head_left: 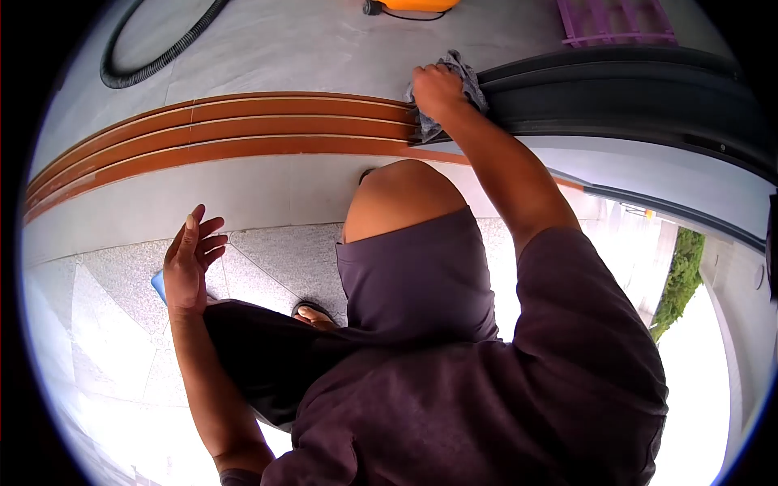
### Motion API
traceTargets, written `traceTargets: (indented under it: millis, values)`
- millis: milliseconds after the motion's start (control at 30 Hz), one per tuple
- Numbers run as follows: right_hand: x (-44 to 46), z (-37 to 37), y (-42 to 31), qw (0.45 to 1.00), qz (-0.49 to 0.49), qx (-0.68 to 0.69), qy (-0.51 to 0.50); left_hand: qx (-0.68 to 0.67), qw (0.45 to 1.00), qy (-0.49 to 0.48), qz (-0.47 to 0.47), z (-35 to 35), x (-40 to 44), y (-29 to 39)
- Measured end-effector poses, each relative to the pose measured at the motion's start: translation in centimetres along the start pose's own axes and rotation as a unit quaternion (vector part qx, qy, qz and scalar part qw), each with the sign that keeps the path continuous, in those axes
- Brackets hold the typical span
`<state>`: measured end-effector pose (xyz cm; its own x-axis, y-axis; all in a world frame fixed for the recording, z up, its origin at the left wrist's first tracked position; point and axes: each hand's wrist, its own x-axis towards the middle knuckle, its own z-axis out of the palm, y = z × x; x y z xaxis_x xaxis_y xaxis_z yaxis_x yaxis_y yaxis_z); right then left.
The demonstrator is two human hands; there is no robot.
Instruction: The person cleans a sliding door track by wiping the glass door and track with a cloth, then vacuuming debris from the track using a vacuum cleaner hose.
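Observation:
My right hand [438,91] is closed on a grey cloth [463,71], pressing it against the end of a dark door frame [600,93]. Part of the cloth hangs down where the frame meets the brown sliding-door track [267,125]. The fingertips on the cloth are partly hidden. Off to the left, my left hand [190,263] is raised in the air with its fingers apart, holding nothing. A blue object [159,285] shows partly behind that wrist; I cannot tell what it is.
A black ribbed hose [162,66] curves over the grey floor at upper left. An orange object [421,5] with a black cord lies at the top edge. A purple slatted item [616,23] stands at upper right. My bent knee [409,198] is close below the track.

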<state>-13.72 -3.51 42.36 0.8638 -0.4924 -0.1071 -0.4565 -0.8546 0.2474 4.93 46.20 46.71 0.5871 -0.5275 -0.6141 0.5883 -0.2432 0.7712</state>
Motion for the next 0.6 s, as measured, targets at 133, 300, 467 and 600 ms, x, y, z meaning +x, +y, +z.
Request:
traceTargets:
  millis: [133, 300, 467, 600]
  values:
    - [0.0, 3.6, -2.7, 0.996, 0.039, 0.084, 0.008, 0.077, 0.994, 0.064, -0.039, -2.0, 0.7, -1.2]
    - [-3.8, 20.9, -7.3, 0.979, 0.131, 0.153, -0.014, 0.046, 0.986, 0.145, -0.063, -4.6, 1.4, -2.0]
    - [-4.3, 13.8, -8.0, 0.97, 0.086, 0.22, -0.051, 0.23, 0.952, 0.159, -0.124, -5.0, 2.0, -2.8]
    - [-4.2, 6.3, -8.7, 0.982, -0.061, 0.077, 0.163, 0.295, 0.94, 0.11, -0.129, -5.9, 2.9, -3.7]
